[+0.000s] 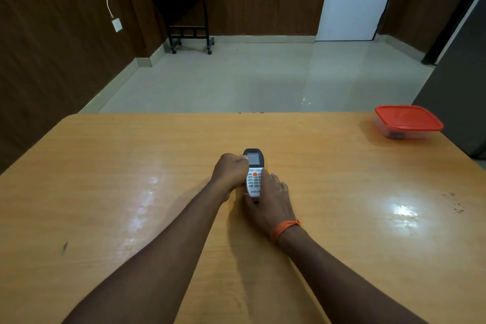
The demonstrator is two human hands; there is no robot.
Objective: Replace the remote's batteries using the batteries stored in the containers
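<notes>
The glossy light-wood tabletop (131, 166) carries a clear plastic container with a red lid (409, 118), closed, at its far right corner. Well apart from it, mid-tabletop, lies the white-and-black remote control (254, 173), buttons up. The left grip (231, 169) is clamped around its screen end and the right grip (272, 197) is wrapped on its near end. Best to turn it face-down, steady one end, and thumb the back cover off evenly.
</notes>
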